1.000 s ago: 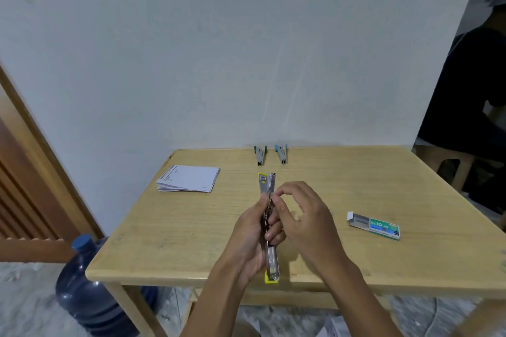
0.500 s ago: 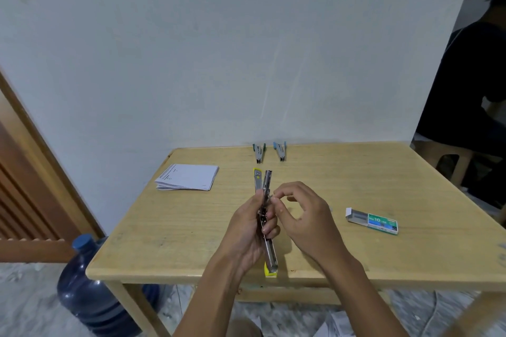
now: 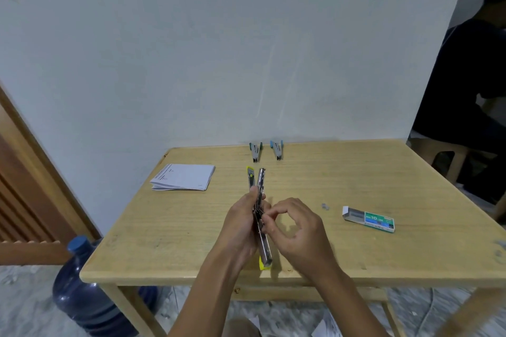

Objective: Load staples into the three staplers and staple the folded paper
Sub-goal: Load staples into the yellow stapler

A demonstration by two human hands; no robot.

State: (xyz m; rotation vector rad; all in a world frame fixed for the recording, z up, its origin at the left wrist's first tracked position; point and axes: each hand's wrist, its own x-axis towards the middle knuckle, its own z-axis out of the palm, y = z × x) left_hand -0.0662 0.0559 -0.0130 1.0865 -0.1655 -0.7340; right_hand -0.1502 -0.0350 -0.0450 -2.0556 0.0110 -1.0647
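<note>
My left hand (image 3: 241, 223) grips a yellow stapler (image 3: 260, 180) that is swung wide open, its metal magazine and yellow base stretched out in a long line over the table. The thumb and forefinger of my right hand (image 3: 297, 230) pinch at the magazine's middle; whether they hold staples I cannot tell. Two more staplers, one greenish (image 3: 255, 150) and one blue (image 3: 277, 148), lie side by side at the table's far edge by the wall. The folded paper (image 3: 183, 180) lies at the far left. An open green staple box (image 3: 368, 219) rests to the right, with a small strip of staples (image 3: 325, 206) just left of it.
The wooden table (image 3: 356, 172) stands against a white wall. A blue water bottle (image 3: 85, 290) sits on the floor by the table's left leg, near a wooden door frame (image 3: 27, 172). A person in dark clothes sits at the far right (image 3: 471, 90).
My right hand's fingers have slid slightly down the magazine. The open stapler has stayed in my left hand, tilting a little. The small staple strip by the box is now uncovered.
</note>
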